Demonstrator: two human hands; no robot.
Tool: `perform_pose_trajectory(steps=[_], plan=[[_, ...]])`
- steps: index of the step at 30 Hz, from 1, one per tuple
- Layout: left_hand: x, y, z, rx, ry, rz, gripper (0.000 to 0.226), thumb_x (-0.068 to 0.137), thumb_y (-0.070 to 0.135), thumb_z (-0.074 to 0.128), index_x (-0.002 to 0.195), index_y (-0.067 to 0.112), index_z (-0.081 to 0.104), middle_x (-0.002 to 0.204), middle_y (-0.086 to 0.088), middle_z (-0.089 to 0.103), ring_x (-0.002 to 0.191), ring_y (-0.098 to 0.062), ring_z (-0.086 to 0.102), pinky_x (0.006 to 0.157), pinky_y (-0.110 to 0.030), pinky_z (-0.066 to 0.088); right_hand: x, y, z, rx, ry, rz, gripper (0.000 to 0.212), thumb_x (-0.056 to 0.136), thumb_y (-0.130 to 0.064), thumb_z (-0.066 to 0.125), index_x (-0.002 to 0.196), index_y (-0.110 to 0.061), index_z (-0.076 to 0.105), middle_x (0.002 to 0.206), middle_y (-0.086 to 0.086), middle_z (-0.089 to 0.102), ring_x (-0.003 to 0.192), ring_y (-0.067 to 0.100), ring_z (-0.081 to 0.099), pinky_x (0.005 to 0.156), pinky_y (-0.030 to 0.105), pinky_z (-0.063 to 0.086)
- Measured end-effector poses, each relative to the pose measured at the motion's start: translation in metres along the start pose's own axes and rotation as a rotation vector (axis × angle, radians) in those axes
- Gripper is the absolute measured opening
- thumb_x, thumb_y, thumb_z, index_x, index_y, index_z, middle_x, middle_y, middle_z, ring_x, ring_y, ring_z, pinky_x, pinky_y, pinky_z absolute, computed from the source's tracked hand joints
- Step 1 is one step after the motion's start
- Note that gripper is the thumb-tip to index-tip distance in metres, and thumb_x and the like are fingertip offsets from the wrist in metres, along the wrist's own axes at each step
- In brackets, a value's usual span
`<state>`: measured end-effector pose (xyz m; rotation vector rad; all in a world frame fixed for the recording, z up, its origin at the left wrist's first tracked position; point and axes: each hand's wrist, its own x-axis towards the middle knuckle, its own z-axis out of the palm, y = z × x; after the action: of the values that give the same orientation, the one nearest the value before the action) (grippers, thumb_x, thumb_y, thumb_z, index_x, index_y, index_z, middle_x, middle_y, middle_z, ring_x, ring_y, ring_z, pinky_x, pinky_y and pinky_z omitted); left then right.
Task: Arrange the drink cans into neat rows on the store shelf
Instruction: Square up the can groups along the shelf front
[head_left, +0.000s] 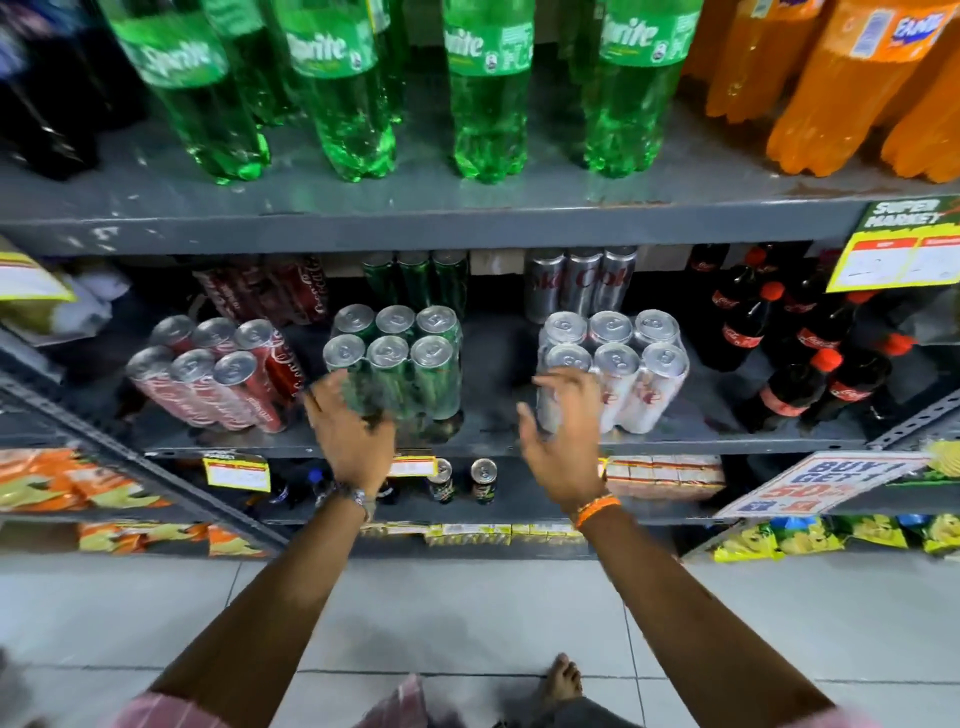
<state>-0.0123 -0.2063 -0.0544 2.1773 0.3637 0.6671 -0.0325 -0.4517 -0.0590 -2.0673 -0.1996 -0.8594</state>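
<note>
Both arms reach over the tiled floor to the shelf (291, 441): the left hand (350, 431) and right hand (563, 441) hang with fingers spread, gripping nothing, both motion-blurred. Just past the left hand stand the green cans (410, 364), partly hidden by it; the silver cans (623, 369) stand just beyond the right hand. Left of the left hand the red cans (218, 379) lean, and further rows behind are dim.

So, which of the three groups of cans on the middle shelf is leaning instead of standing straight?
The red cans, the leftmost group: they tilt left, while the green cans and silver cans stand upright.
</note>
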Motion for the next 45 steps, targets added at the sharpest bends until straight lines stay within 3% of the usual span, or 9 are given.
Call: perform_pose_trajectory(steps=[3, 5, 8, 12, 15, 20, 25, 41, 45], plan=[[0.033, -0.024, -0.007, -0.049, -0.227, -0.099, 0.083, 0.069, 0.005, 0.076, 0.139, 0.002, 0.031, 0.141, -0.019, 0.036, 0.135, -0.029, 0.029, 0.117, -0.033, 0.022, 0.008, -0.019, 0.052, 0.016, -0.363, 0.167, 0.058, 0.082, -0.035, 0.074, 0.13, -0.013, 0.049, 0.127, 0.004, 0.047, 0.124, 0.022, 0.047, 0.11, 0.04, 0.042], [0.049, -0.032, -0.006, -0.16, -0.36, -0.127, 0.079, 0.075, -0.001, 0.074, 0.139, -0.002, 0.028, 0.144, -0.023, 0.037, 0.136, -0.034, 0.038, 0.118, -0.044, 0.03, 0.015, -0.025, 0.079, 0.049, -0.455, 0.337, 0.079, 0.074, -0.035, 0.083, 0.137, -0.011, 0.044, 0.134, 0.008, 0.046, 0.129, 0.026, 0.045, 0.113, 0.039, 0.039], [0.063, -0.041, -0.005, -0.162, -0.425, -0.127, 0.068, 0.079, 0.004, 0.074, 0.135, 0.004, 0.037, 0.14, -0.016, 0.05, 0.131, -0.029, 0.049, 0.108, -0.038, 0.04, 0.024, -0.028, 0.107, 0.104, -0.485, 0.453, 0.075, 0.066, -0.032, 0.089, 0.126, -0.012, 0.049, 0.124, 0.008, 0.055, 0.121, 0.025, 0.053, 0.104, 0.036, 0.046], [0.072, -0.051, -0.007, -0.125, -0.465, -0.124, 0.069, 0.079, 0.018, 0.079, 0.135, 0.009, 0.041, 0.131, -0.006, 0.058, 0.124, -0.026, 0.054, 0.095, -0.027, 0.038, 0.03, -0.025, 0.117, 0.169, -0.443, 0.511, 0.051, 0.072, -0.028, 0.086, 0.105, -0.022, 0.048, 0.108, -0.003, 0.063, 0.102, 0.016, 0.062, 0.073, 0.002, 0.042], [0.076, -0.052, -0.008, -0.095, -0.509, -0.133, 0.078, 0.08, 0.022, 0.078, 0.143, 0.006, 0.035, 0.137, -0.011, 0.058, 0.126, -0.028, 0.055, 0.1, -0.032, 0.042, 0.032, -0.021, 0.116, 0.171, -0.463, 0.508, 0.047, 0.077, -0.025, 0.083, 0.106, -0.02, 0.046, 0.11, -0.002, 0.063, 0.102, 0.014, 0.06, 0.078, 0.012, 0.043], [0.069, -0.05, -0.009, -0.072, -0.516, -0.102, 0.086, 0.08, 0.025, 0.079, 0.147, 0.002, 0.03, 0.14, -0.014, 0.057, 0.127, -0.029, 0.055, 0.103, -0.032, 0.044, 0.027, -0.018, 0.11, 0.234, -0.424, 0.561, 0.053, 0.077, -0.02, 0.083, 0.118, -0.018, 0.049, 0.115, -0.001, 0.066, 0.105, 0.012, 0.063, 0.072, -0.005, 0.042], [0.057, -0.049, -0.013, -0.124, -0.512, -0.053, 0.071, 0.078, 0.023, 0.08, 0.136, 0.007, 0.041, 0.133, -0.011, 0.061, 0.121, -0.025, 0.058, 0.098, -0.029, 0.043, 0.022, -0.016, 0.101, 0.208, -0.438, 0.558, 0.059, 0.075, -0.023, 0.084, 0.122, -0.016, 0.05, 0.115, -0.004, 0.067, 0.107, 0.011, 0.063, 0.084, 0.014, 0.046], [0.051, -0.054, -0.018, -0.153, -0.545, -0.048, 0.058, 0.078, 0.026, 0.079, 0.124, 0.013, 0.045, 0.122, -0.004, 0.066, 0.111, -0.02, 0.063, 0.098, -0.037, 0.05, 0.016, -0.022, 0.094, 0.143, -0.45, 0.553, 0.057, 0.075, -0.023, 0.084, 0.119, -0.017, 0.048, 0.12, -0.002, 0.065, 0.112, 0.015, 0.061, 0.1, 0.036, 0.052], [0.049, -0.049, -0.026, -0.149, -0.53, -0.046, 0.063, 0.076, 0.017, 0.081, 0.128, 0.011, 0.044, 0.126, -0.006, 0.063, 0.116, -0.02, 0.061, 0.102, -0.04, 0.049, 0.014, -0.035, 0.096, 0.115, -0.373, 0.591, 0.074, 0.067, -0.025, 0.089, 0.126, -0.015, 0.044, 0.127, 0.002, 0.058, 0.121, 0.02, 0.057, 0.105, 0.036, 0.049]])
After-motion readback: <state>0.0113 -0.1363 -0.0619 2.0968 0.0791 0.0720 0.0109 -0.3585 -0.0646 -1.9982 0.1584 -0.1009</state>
